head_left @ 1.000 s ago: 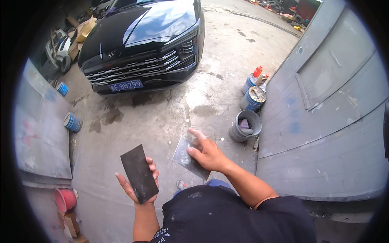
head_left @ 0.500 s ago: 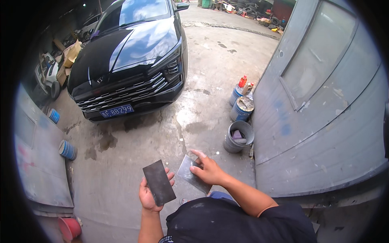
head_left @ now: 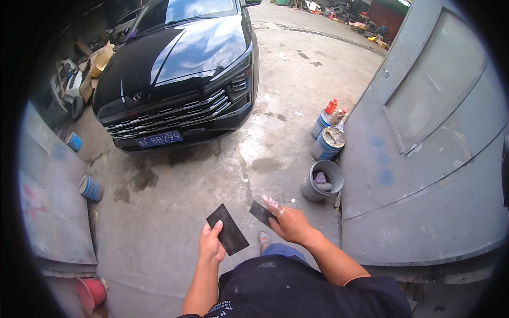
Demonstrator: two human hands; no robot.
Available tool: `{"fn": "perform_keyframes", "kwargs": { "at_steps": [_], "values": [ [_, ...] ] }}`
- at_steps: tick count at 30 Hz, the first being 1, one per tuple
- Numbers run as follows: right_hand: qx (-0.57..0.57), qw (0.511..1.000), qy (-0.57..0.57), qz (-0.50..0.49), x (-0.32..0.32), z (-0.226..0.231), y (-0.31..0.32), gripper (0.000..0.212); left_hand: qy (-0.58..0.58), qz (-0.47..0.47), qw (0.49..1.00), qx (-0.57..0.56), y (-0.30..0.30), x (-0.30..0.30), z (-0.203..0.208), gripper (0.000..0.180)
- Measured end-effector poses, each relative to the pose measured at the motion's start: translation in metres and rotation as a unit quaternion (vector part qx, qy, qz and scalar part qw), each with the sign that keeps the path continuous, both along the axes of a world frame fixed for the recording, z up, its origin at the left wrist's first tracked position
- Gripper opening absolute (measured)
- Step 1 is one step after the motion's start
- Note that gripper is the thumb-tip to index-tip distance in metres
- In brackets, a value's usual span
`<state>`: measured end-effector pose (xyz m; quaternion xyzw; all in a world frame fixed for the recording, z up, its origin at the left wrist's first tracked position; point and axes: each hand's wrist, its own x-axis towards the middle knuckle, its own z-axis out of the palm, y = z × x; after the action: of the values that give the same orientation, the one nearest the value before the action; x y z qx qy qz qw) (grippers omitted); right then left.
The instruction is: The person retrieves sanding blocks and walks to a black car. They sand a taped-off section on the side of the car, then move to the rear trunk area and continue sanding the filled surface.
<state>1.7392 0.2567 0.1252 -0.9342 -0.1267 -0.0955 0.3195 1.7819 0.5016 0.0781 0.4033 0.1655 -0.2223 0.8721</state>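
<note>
My left hand point(head_left: 210, 244) grips a dark, flat rectangular sandpaper sheet point(head_left: 229, 230), thumb across its near face and the sheet slanting out to the right. A second dark sandpaper sheet point(head_left: 260, 212) sticks out to the left of my right hand point(head_left: 291, 223), which is closed on it. Whitish residue coats the fingers of that hand. Part of the second sheet is hidden behind the palm and fingers. The two sheets are apart, both held in the air in front of my body.
Ahead stands a black car point(head_left: 175, 90). At right, a grey bucket point(head_left: 313, 192) holds purple and grey blocks, beside blue paint pails point(head_left: 325, 148) and a red bottle point(head_left: 331, 106). Grey panels point(head_left: 419, 206) flank me. At left are blue pails point(head_left: 91, 188) and a red bucket point(head_left: 91, 292).
My left hand has moved right and turned its sheet, the thumb now on top. The right-hand sheet has tilted from a broad pale face to a narrower dark one. The view has shifted slightly.
</note>
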Motion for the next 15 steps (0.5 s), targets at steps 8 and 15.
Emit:
{"fn": "perform_keyframes", "kwargs": {
  "at_steps": [8,15],
  "values": [
    [-0.093,0.964,-0.121,0.219,0.078,-0.037,0.003,0.076,-0.017,0.104,0.994,0.036,-0.025,0.069,-0.017,0.027],
    [0.022,0.988,0.073,0.133,0.149,-0.062,0.012,0.068,-0.072,0.128,0.989,0.010,0.030,0.105,0.015,0.028]
  ]
}}
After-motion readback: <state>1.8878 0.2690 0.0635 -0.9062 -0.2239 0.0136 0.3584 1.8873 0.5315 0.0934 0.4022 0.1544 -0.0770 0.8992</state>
